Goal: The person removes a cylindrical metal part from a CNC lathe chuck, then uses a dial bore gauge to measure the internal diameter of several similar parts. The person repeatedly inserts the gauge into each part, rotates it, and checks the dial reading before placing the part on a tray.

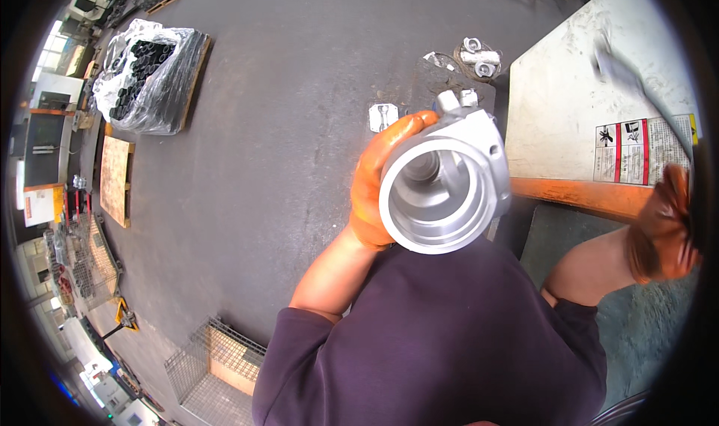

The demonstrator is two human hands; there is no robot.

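My left hand [374, 175], in an orange glove, is closed around the side of a silver machined metal housing [442, 194]. The housing's wide round bore faces me, with stepped rings and a smaller hole deep inside. Flat faces and bolt holes show on its right side. Far to the right, my right hand [663, 235], also gloved in orange, is blurred by motion, its fingers curled. A thin curved grey rod [659, 107] with a smeared, wider end runs down toward that hand. What the fingers grip is lost in the dark rim.
A pale machine panel [562, 89] with a warning label [633, 152] and an orange edge [577, 194] stands at the right. Beyond the housing lie more metal castings [479, 59]. Leftward are a wrapped pallet load [150, 77], a wooden pallet [116, 179] and a wire cage [217, 366].
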